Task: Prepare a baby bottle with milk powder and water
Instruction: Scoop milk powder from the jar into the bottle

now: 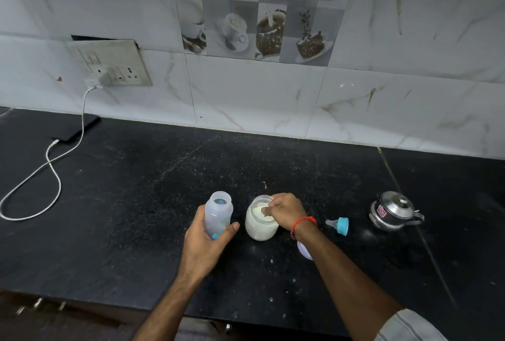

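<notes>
At 6 o'clock on the black worktop [136, 204] we hold the open baby bottle [218, 213] upright in the left hand [203, 242], fingers and thumb wrapped round its lower body. Just beside it at 3 o'clock stands the glass jar of milk powder [261, 222]; the right hand [285, 211] pinches a small scoop [265, 211] inside the jar's mouth. Teat with blue ring [338, 225] lies further toward 3 o'clock, steel kettle [393, 213] beyond it. Step judged: scooping powder. Next move calls for a level lift across to the narrow bottle neck without spilling.
</notes>
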The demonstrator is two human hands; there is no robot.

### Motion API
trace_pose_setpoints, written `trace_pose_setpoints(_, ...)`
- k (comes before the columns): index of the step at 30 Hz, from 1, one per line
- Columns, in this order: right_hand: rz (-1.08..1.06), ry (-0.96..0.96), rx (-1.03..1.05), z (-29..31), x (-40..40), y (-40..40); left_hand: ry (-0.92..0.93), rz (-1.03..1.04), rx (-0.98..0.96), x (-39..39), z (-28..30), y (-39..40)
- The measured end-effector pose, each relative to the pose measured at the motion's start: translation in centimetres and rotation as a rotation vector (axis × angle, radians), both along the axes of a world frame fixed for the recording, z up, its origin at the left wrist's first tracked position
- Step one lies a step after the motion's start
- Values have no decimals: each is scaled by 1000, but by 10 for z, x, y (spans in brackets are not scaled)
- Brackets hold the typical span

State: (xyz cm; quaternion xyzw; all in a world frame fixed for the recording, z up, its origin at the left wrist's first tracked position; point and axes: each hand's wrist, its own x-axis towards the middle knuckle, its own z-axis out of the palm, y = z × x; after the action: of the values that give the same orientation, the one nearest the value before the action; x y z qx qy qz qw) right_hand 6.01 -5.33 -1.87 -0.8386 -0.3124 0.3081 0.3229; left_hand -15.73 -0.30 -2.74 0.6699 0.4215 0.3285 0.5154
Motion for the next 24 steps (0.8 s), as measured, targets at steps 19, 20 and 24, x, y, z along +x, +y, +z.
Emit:
trace_pose_setpoints(19, -307, 280, 300, 14, 19, -35, 80, -53, 64, 14, 2, -6)
trace_pose_setpoints(20, -309, 277, 307, 17, 19, -35, 104, -69, 66, 14, 2, -5)
trace_pose_setpoints(24, -346, 260, 392, 35, 16, -38, 176, -94, 69, 15, 5, 0)
